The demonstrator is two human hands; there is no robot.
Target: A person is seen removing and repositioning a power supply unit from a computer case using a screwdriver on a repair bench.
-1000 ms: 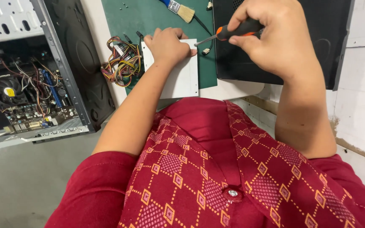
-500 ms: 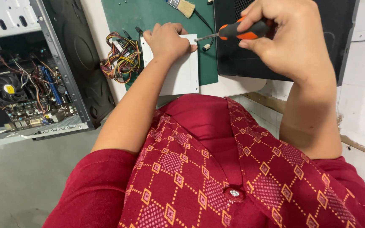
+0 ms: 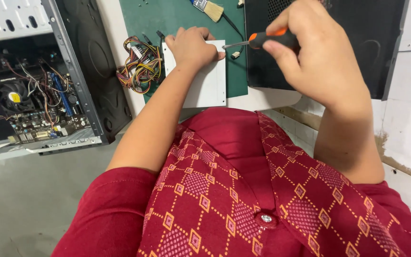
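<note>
left hand point(image 3: 193, 47) – pressed flat on the grey power supply box point(image 3: 205, 81), pinning it to the green mat point(image 3: 167, 19), not gripping | right hand point(image 3: 319, 57) – fingers closed around the orange-and-black screwdriver point(image 3: 262, 39), tip at the box's upper right edge | wire bundle point(image 3: 139, 66) trails left, towards the open computer case point(image 3: 34, 95) | brush point(image 3: 208, 8) lies just beyond

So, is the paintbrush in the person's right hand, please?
No, the right hand holds an orange-and-black screwdriver; the paintbrush lies on the mat.
</note>
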